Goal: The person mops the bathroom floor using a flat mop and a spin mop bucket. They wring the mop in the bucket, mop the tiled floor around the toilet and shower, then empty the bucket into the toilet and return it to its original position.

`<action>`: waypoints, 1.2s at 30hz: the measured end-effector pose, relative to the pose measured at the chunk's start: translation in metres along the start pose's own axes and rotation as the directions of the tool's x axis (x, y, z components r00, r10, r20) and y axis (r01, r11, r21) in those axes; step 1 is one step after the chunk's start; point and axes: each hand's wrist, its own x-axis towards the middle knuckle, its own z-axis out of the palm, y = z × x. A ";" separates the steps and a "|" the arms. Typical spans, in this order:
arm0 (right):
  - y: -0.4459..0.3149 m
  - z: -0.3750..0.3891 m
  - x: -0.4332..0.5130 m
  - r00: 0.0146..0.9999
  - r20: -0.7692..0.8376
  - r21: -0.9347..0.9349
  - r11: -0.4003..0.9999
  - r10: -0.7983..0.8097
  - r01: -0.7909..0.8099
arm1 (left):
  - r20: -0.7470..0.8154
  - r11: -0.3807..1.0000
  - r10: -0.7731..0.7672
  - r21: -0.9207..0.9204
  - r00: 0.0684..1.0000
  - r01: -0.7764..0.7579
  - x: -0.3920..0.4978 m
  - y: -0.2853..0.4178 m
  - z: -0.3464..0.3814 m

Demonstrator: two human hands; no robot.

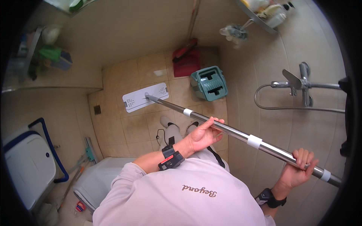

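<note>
A flat mop lies across the view, its white rectangular plate [137, 100] resting on the tiled floor. From a grey swivel joint, its metal pole [237, 132] with white collars slants up to the right. My left hand [205, 134] is around the lower part of the pole, palm up, with the fingers partly hidden by it. Higher up, close to the right rim, my right hand [301, 169] grips the pole, fingers curled over it. Any pad beneath the plate is hidden.
A green mop bucket [210, 83] stands by the right wall, beside a red dustpan [186, 63]. A shower mixer [304, 84] with hose projects at right. Loaded corner shelves [260, 17] hang above. Left are a floor drain [97, 109], a blue-rimmed white basin [31, 166] and a grey appliance [101, 175].
</note>
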 end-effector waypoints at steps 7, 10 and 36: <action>-0.085 -0.080 -0.016 0.983 -0.097 0.130 0.978 -0.154 0.166 | -0.147 0.987 0.161 0.016 0.976 -0.161 0.046 0.009 -0.031; -0.109 -0.111 -0.031 0.963 -0.174 0.090 0.971 -0.204 0.222 | -0.348 0.981 0.195 0.058 0.917 -0.187 0.062 0.030 -0.049; 0.062 -0.256 -0.295 0.279 -0.959 0.123 0.824 -0.044 0.552 | -0.804 0.685 0.020 0.444 0.594 0.577 0.177 0.021 -0.107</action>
